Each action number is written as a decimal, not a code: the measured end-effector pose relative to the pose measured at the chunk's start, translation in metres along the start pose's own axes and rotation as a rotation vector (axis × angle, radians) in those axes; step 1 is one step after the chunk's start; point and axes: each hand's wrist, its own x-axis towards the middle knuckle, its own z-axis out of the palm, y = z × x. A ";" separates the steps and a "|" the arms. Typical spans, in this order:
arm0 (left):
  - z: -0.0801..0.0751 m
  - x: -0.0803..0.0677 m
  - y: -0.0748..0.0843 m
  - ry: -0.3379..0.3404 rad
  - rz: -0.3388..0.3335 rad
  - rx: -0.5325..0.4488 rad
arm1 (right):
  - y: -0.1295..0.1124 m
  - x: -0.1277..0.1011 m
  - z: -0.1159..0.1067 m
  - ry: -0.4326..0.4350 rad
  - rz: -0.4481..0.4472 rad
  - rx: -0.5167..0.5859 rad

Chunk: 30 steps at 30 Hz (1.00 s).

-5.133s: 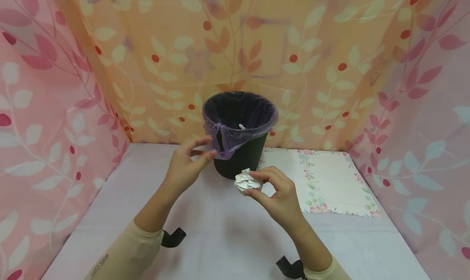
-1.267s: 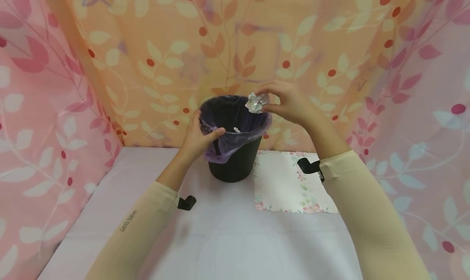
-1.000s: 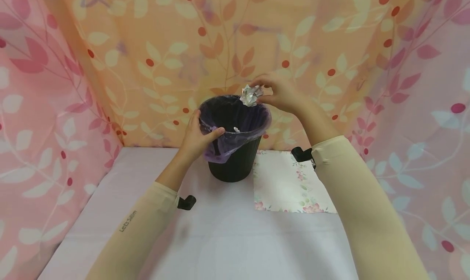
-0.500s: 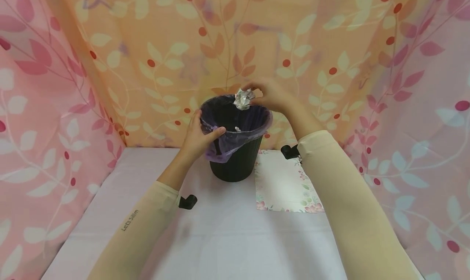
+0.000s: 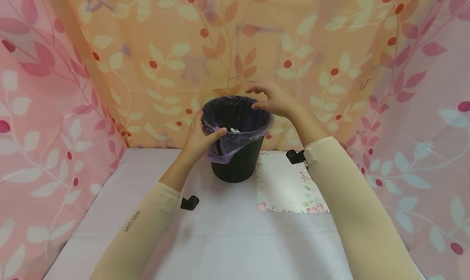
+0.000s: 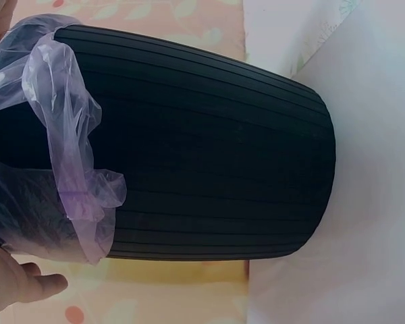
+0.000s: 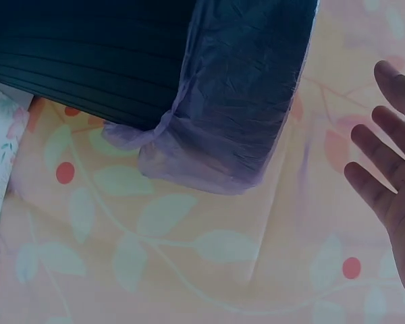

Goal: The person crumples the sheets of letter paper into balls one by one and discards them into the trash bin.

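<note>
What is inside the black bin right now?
The black bin holds a purple liner and white crumpled paper low down. The near wall hides the bottom.

Open passage: bare tablecloth (image 5: 235, 239) in front of bin (image 5: 238, 161). Obstructions: curtain (image 5: 227, 47) close behind, seemingly touching; left hand (image 5: 200, 139) on near rim; right hand (image 5: 273, 100) above far rim.
</note>
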 end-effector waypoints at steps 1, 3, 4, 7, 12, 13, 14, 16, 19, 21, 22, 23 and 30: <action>0.000 0.001 0.000 0.000 0.004 0.002 | -0.001 -0.003 -0.001 0.008 -0.012 -0.007; -0.001 0.003 0.000 0.000 0.009 0.000 | -0.002 -0.008 -0.001 0.023 -0.035 -0.026; -0.001 0.004 0.000 -0.001 0.010 -0.002 | -0.003 -0.011 0.000 0.029 -0.047 -0.038; -0.002 0.005 -0.002 -0.009 0.008 -0.005 | -0.005 -0.021 0.003 0.042 -0.066 -0.060; -0.002 0.006 -0.003 -0.030 0.001 0.000 | -0.008 -0.041 0.009 0.096 -0.098 -0.045; -0.002 0.006 -0.003 -0.031 0.005 0.004 | -0.007 -0.044 0.011 0.116 -0.112 -0.050; -0.002 0.006 -0.003 -0.032 0.010 0.009 | -0.007 -0.047 0.012 0.139 -0.130 -0.052; -0.002 0.006 -0.004 -0.029 0.017 0.021 | -0.005 -0.053 0.016 0.171 -0.156 -0.050; -0.002 0.007 -0.005 -0.027 0.029 0.045 | -0.003 -0.062 0.021 0.182 -0.150 -0.030; -0.002 0.008 -0.005 -0.024 0.033 0.055 | -0.001 -0.069 0.025 0.179 -0.129 -0.006; -0.002 0.008 -0.006 -0.024 0.035 0.059 | -0.001 -0.073 0.027 0.180 -0.118 0.001; -0.002 0.008 -0.006 -0.024 0.035 0.059 | 0.000 -0.076 0.028 0.184 -0.113 0.008; -0.005 0.004 -0.006 -0.030 0.027 0.023 | -0.002 -0.099 0.042 0.240 -0.105 0.046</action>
